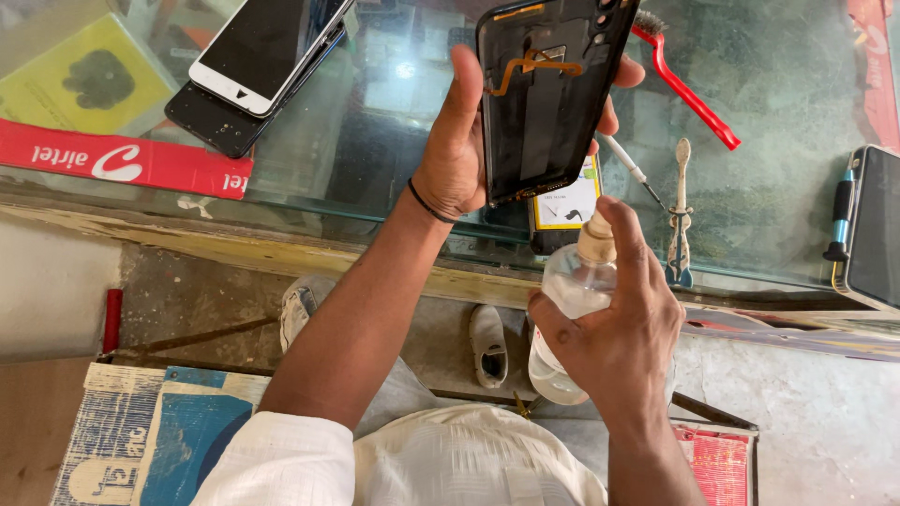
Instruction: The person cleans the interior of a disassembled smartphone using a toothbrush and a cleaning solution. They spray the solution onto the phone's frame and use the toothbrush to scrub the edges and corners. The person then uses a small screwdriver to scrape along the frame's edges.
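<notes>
left hand (459, 159) closed round an opened phone back shell (548, 89), thumb along its near edge, fingers behind; inner side with an orange flex strip faces up. right hand (623, 323) below and slightly right of it, wrapped round a small clear bottle (567, 300), forefinger over its tan cap, which sits just under the shell's lower end. beyond the hands, on the glass tabletop (375, 141): red brush (689, 89), screwdriver (630, 169), pale toothbrush-like tool (680, 215); stacked phones (262, 56) far left of the left hand.
</notes>
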